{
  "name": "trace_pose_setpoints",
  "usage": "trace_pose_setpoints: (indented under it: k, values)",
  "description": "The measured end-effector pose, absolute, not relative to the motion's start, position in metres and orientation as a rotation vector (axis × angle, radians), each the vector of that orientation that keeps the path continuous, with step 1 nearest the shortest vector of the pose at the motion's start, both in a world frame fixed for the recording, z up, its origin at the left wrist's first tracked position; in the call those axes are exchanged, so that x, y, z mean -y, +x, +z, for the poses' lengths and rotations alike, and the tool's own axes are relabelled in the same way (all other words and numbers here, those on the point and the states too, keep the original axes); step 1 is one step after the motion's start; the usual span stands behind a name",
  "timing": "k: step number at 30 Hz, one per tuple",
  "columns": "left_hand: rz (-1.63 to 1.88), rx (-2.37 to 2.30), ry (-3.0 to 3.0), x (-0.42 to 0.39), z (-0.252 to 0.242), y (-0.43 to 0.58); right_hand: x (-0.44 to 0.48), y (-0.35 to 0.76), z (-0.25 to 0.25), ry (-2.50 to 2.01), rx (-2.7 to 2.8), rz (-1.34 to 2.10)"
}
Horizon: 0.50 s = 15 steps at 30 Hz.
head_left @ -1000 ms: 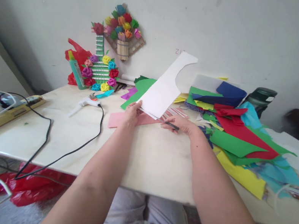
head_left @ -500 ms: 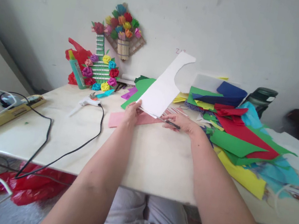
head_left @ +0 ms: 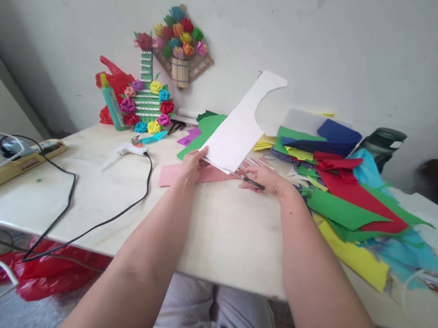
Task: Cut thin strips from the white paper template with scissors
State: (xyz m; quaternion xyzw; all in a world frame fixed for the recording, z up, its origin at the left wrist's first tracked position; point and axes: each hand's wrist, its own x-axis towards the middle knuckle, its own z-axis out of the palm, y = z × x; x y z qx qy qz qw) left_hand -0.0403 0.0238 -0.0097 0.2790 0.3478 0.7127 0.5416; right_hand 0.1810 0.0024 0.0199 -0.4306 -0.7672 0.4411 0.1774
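A white sheet of card [head_left: 237, 127] with a curved cut-out along its right side is held tilted up over the table. My left hand [head_left: 194, 162] is closed on its lower left corner. In my right hand [head_left: 267, 180] is a pair of scissors [head_left: 253, 182], dark-handled, with the blades lying along the card's bottom edge. Whether the blades are apart I cannot tell. Beneath both hands lies a strip of pink paper [head_left: 217, 176], partly hidden by the fingers. Green paper [head_left: 208, 131] shows behind the card.
A white glue gun [head_left: 130, 149] with a black cord lies left, near a yellow power strip [head_left: 2, 168]. A glue bottle [head_left: 113, 106] and a paper-flower guitar [head_left: 148, 98] stand at the back. Coloured paper [head_left: 360, 203] piles up on the right, before a dark bottle [head_left: 381, 144].
The card's upper end has tipped slightly, rising a little at its top left. Both hands stay in nearly the same place, the scissors still at the bottom edge.
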Motion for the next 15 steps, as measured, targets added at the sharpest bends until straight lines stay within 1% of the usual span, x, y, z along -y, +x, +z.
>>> trace_pose_setpoints:
  k: [5, 15]
  values:
    - [1.718, -0.808, 0.664, -0.0234, -0.0093, -0.0390, -0.0053, 0.1814, 0.0189, -1.306, 2.176, 1.228]
    - [1.735, -0.805, 0.715, -0.0263, -0.0126, -0.0342, -0.0078, 0.1775, 0.0121, -1.283, 2.163, 1.297]
